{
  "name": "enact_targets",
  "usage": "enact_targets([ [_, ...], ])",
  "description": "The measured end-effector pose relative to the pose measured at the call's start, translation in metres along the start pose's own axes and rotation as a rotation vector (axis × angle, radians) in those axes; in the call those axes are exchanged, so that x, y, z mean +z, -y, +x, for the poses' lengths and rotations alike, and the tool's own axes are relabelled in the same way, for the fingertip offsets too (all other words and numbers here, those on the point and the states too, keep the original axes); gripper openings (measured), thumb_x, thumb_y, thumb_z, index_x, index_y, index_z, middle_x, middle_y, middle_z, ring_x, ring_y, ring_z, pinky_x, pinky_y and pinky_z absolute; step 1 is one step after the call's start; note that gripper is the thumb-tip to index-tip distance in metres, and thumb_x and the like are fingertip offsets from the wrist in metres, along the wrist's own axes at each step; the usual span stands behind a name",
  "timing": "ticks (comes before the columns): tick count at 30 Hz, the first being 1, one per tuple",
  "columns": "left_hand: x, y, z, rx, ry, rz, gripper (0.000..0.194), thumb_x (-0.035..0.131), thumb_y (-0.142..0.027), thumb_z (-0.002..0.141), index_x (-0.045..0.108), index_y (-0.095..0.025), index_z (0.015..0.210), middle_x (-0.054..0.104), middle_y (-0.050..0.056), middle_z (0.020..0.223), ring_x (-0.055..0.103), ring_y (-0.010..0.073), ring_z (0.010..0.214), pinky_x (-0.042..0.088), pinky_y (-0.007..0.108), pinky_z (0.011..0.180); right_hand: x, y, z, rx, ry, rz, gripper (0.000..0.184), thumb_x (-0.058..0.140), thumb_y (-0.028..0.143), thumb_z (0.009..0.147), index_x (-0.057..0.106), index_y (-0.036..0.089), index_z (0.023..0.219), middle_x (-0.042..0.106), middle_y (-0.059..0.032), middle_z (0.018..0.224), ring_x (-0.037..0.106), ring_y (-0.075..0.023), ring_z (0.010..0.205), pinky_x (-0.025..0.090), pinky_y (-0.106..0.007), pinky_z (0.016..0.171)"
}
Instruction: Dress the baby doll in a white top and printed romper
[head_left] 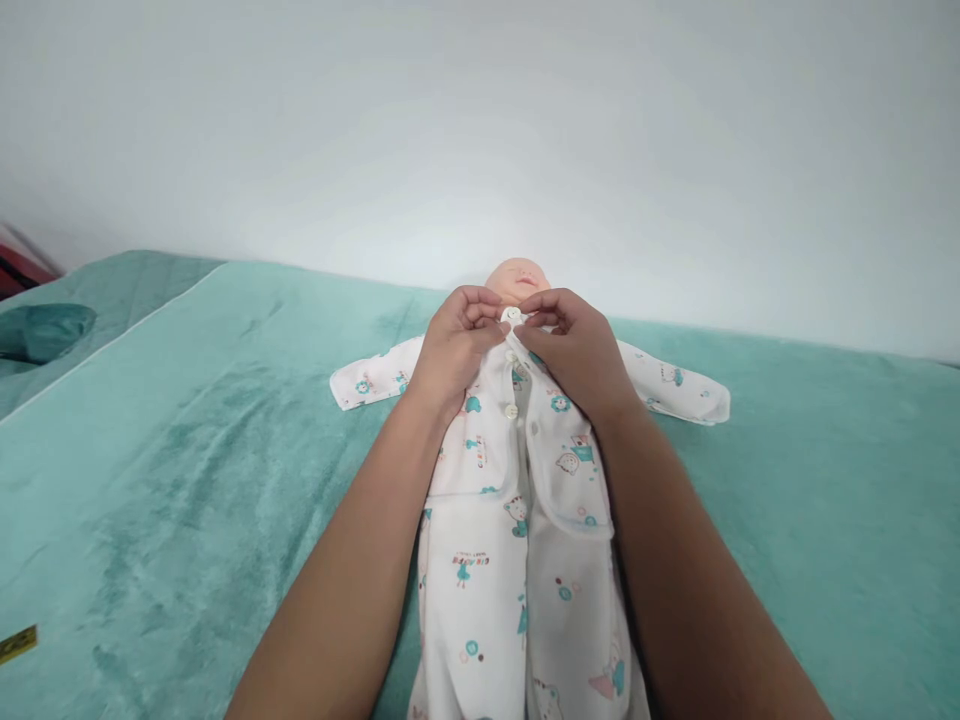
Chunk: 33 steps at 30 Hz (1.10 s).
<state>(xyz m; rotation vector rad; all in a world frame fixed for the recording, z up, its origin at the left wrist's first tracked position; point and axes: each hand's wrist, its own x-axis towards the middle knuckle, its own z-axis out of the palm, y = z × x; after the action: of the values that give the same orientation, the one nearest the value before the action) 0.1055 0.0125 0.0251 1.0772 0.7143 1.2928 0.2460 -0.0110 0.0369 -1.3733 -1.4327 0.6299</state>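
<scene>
A baby doll [517,272] lies on its back, its head farthest from me. It wears a white printed baby jacket [480,440] and matching printed trousers [472,610]. At the jacket's collar, my left hand [466,340] pinches the left edge beside the top button [513,314]. My right hand [570,345] pinches the opposite edge, its fingertips close to the same button. Farther down, another button [511,411] shows on the left front panel. Below the collar the two front panels hang apart. My hands cover part of the doll's chest and shoulders.
A teal plush blanket [225,480] spreads under the doll, with a white wall [480,130] behind it. A small yellow-and-black item [18,644] lies at the left edge. A quilted teal cover [127,285] and something red [22,265] are at the far left.
</scene>
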Motion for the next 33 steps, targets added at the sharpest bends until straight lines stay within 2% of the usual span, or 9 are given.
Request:
enact_targets([
  [6, 0.005, -0.003, -0.002, -0.001, -0.039, 0.136, 0.022, 0.064, -0.007, 0.069, 0.06, -0.018, 0.088, 0.061, -0.001, 0.08, 0.056, 0.0083, 0.071, 0.044, 0.021, 0.068, 0.0, -0.002, 0.001, -0.021, 0.01, 0.019, 0.022, 0.061, 0.018, 0.069, 0.066, 0.02, 0.091, 0.067, -0.0014, 0.09, 0.059, -0.015, 0.078, 0.045, -0.029, 0.067],
  [10, 0.004, 0.0, 0.001, 0.088, -0.079, 0.305, 0.019, 0.066, -0.009, 0.07, 0.062, -0.017, 0.087, 0.063, 0.0, 0.086, 0.057, 0.0103, 0.078, 0.046, 0.024, 0.076, 0.0, -0.005, 0.002, -0.017, 0.005, 0.068, 0.024, 0.06, 0.019, 0.069, 0.066, 0.021, 0.092, 0.066, -0.0011, 0.088, 0.058, -0.0149, 0.075, 0.045, -0.029, 0.065],
  [13, 0.001, 0.004, 0.004, 0.162, -0.076, 0.455, 0.016, 0.061, -0.01, 0.075, 0.066, -0.018, 0.088, 0.065, 0.002, 0.091, 0.059, 0.0134, 0.085, 0.047, 0.028, 0.083, 0.001, -0.009, 0.003, 0.005, -0.025, 0.11, 0.024, 0.059, 0.019, 0.07, 0.065, 0.022, 0.092, 0.062, 0.0009, 0.077, 0.054, -0.0139, 0.066, 0.044, -0.028, 0.061],
  [16, 0.0, 0.006, 0.003, 0.238, -0.073, 0.603, 0.024, 0.051, -0.009, 0.08, 0.07, -0.02, 0.092, 0.066, 0.004, 0.099, 0.06, 0.0168, 0.095, 0.048, 0.031, 0.089, 0.002, -0.008, 0.001, -0.005, -0.113, 0.087, 0.02, 0.054, 0.019, 0.073, 0.063, 0.023, 0.091, 0.058, 0.0019, 0.07, 0.051, -0.0137, 0.061, 0.042, -0.028, 0.059],
  [20, 0.003, 0.004, -0.008, 0.308, -0.085, 0.785, 0.034, 0.044, -0.008, 0.084, 0.071, -0.019, 0.101, 0.065, 0.007, 0.109, 0.06, 0.0193, 0.105, 0.046, 0.035, 0.096, 0.001, 0.004, -0.013, -0.091, -0.269, -0.071, 0.011, 0.051, 0.021, 0.078, 0.06, 0.022, 0.085, 0.061, -0.0001, 0.078, 0.053, -0.0146, 0.067, 0.043, -0.03, 0.066],
  [22, 0.004, 0.002, -0.019, 0.329, -0.12, 0.837, 0.033, 0.045, -0.009, 0.085, 0.07, -0.018, 0.104, 0.066, 0.008, 0.11, 0.059, 0.0204, 0.107, 0.046, 0.036, 0.097, 0.001, 0.012, -0.024, -0.092, -0.247, -0.169, 0.006, 0.054, 0.027, 0.081, 0.057, 0.022, 0.081, 0.061, 0.0005, 0.077, 0.053, -0.0148, 0.067, 0.042, -0.03, 0.067],
  [26, 0.002, 0.002, -0.046, 0.376, -0.138, 0.875, 0.026, 0.047, -0.012, 0.088, 0.07, -0.02, 0.098, 0.067, 0.007, 0.105, 0.059, 0.0208, 0.105, 0.047, 0.037, 0.096, 0.001, 0.023, -0.051, -0.034, -0.086, -0.387, 0.021, 0.063, 0.042, 0.079, 0.055, 0.023, 0.082, 0.062, -0.0002, 0.083, 0.053, -0.016, 0.07, 0.04, -0.031, 0.065],
  [29, -0.004, 0.005, -0.063, 0.406, -0.12, 0.895, 0.023, 0.048, -0.016, 0.091, 0.07, -0.021, 0.098, 0.065, 0.006, 0.105, 0.059, 0.0206, 0.104, 0.047, 0.037, 0.095, 0.002, 0.028, -0.065, -0.032, -0.043, -0.508, 0.023, 0.065, 0.041, 0.078, 0.056, 0.022, 0.087, 0.062, -0.0011, 0.089, 0.053, -0.016, 0.071, 0.038, -0.03, 0.064],
  [33, -0.008, 0.007, -0.069, 0.392, -0.118, 0.932, 0.014, 0.058, -0.025, 0.09, 0.07, -0.022, 0.096, 0.064, 0.006, 0.103, 0.057, 0.0213, 0.102, 0.046, 0.038, 0.093, 0.003, 0.032, -0.074, -0.041, -0.064, -0.578, 0.012, 0.059, 0.033, 0.082, 0.056, 0.022, 0.081, 0.061, 0.0003, 0.077, 0.05, -0.0152, 0.066, 0.034, -0.029, 0.061],
])
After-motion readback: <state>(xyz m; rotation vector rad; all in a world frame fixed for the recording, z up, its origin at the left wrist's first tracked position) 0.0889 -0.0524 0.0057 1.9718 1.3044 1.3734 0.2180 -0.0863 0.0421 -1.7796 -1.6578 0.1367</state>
